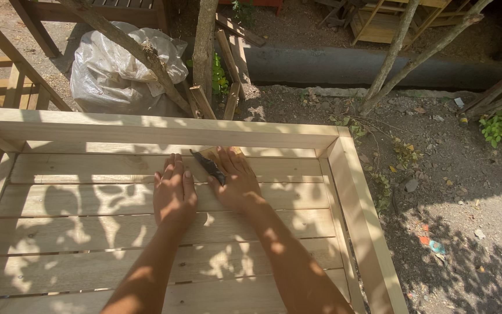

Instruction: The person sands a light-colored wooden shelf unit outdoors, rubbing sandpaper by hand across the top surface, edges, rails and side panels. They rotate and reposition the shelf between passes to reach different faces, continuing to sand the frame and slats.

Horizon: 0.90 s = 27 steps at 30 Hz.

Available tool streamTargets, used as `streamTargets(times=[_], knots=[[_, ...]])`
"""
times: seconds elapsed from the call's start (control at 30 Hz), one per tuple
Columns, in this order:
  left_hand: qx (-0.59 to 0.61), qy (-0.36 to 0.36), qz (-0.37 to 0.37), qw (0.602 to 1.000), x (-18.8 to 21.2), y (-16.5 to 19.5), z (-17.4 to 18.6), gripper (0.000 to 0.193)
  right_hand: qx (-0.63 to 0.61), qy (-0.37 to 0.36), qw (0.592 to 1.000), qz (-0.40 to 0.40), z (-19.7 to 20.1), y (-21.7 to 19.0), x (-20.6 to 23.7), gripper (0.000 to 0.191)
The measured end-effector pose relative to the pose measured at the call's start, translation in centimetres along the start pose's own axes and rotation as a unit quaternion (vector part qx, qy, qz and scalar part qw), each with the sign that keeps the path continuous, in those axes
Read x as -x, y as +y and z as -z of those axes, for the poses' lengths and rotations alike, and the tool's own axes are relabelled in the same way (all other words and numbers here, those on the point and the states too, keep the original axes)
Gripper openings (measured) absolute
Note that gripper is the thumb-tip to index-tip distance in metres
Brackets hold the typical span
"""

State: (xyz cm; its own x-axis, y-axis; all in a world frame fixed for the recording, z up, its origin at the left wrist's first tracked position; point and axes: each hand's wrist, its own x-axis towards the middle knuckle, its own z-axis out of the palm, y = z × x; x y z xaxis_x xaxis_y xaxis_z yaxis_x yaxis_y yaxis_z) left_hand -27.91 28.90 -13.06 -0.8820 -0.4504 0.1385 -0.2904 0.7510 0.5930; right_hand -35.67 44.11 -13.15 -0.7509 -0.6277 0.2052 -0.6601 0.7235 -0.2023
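- The left hand (174, 191) lies flat, palm down, on a pale wooden slat (88, 168) of the slatted wooden frame (158, 129), fingers straight and close together, gripping nothing.
- The right hand (235, 180) presses a folded sheet of sandpaper (211, 161) onto the same slat, just below the frame's far rail; its fingers are spread flat over the sheet rather than curled around it, with a dark edge of the sheet showing beside the thumb.
- The sandpaper is probably light, thin and floppy (gritty on one face, so unlikely to slip); it seems best held by flat finger pressure from above, or pinched at a folded edge.
- The frame looks stiff and heavy; its slats carry dappled leaf shadow.
- Beyond it stand a full plastic sack (117, 67) and a thin tree trunk (204, 46) on bare soil.
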Motion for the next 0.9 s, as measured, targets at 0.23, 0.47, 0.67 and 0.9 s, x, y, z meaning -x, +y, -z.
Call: streamTargets(times=[0.23, 0.47, 0.67, 0.9], knots=[[-0.059, -0.002, -0.026, 0.998, -0.6, 0.3, -0.2, 0.058, -0.019, -0.105, 0.944, -0.314, 4.8, 7.8, 1.4, 0.066], [0.266, 0.091, 0.006, 0.96, 0.4, -1.6, 1.0, 0.044, 0.012, -0.038, 0.999, 0.001, -3.6, -5.0, 0.8, 0.063], [-0.167, 0.048, -0.047, 0.984, 3.2, -8.7, 9.2, 0.052, 0.058, 0.034, 0.993, -0.099, 2.1, 2.8, 9.5, 0.071], [-0.155, 0.094, 0.099, 0.978, 4.1, -16.0, 10.9, 0.06, 0.033, -0.102, 0.994, -0.033, 0.1, -10.6, 4.0, 0.067]])
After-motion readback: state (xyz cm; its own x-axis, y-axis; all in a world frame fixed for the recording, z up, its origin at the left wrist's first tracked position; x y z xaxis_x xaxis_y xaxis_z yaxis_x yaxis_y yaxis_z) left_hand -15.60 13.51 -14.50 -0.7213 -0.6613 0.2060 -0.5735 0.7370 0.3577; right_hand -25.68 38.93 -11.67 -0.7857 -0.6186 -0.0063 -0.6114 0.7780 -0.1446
